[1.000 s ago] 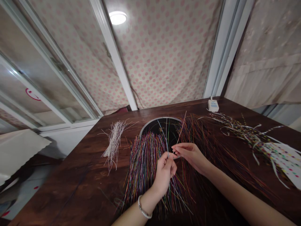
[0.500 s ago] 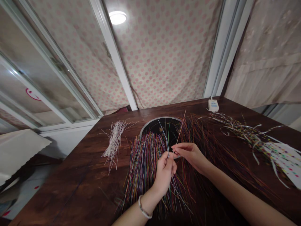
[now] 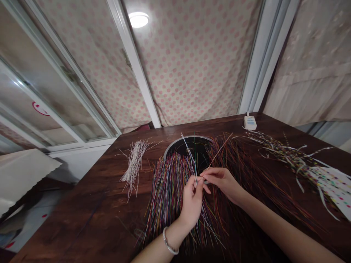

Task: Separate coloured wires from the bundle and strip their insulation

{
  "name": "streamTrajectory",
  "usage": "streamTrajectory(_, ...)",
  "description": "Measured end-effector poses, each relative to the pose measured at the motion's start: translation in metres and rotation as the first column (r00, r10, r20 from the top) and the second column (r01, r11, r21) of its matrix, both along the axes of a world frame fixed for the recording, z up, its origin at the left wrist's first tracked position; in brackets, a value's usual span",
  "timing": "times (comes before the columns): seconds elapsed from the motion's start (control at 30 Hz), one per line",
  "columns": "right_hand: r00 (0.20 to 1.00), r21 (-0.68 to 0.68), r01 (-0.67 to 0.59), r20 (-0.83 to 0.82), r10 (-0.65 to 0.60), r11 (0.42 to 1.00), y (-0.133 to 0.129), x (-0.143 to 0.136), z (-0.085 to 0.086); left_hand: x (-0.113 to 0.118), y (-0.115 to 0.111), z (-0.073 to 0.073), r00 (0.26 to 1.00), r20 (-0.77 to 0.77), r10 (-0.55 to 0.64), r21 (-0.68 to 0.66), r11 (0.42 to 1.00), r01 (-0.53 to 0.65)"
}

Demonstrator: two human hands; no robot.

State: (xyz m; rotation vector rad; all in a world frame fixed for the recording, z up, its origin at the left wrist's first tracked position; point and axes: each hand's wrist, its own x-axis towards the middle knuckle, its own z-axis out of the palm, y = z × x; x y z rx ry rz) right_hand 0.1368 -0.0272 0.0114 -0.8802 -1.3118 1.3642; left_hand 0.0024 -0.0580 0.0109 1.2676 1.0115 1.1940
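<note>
Now left hand (image 3: 193,202): pinches pale strands (image 3: 189,153)
Right hand (image 3: 223,183): pinches orange strand (image 3: 221,149)
Orange strand: leans farther right, likely mid-twist

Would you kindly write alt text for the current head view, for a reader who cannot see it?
A person's left hand and right hand, close together, pinch thin strands above a dark wooden table. Multicoloured strands lie beneath, partly covering a round black disc, with a white bundle to the left.

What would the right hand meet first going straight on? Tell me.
The right hand would likely meet the left hand first, which pinches thin, bluish-white strands; whether the hands touch is unclear.
</note>
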Motion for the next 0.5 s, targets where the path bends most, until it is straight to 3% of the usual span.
streamTrajectory(0.5,0.999,0.014,-0.014,0.032,0.013,1.0,0.0018,0.0022,-0.0052,0.0007,-0.0002,-0.0008,0.993,-0.102,0.061,0.121,0.992,-0.049)
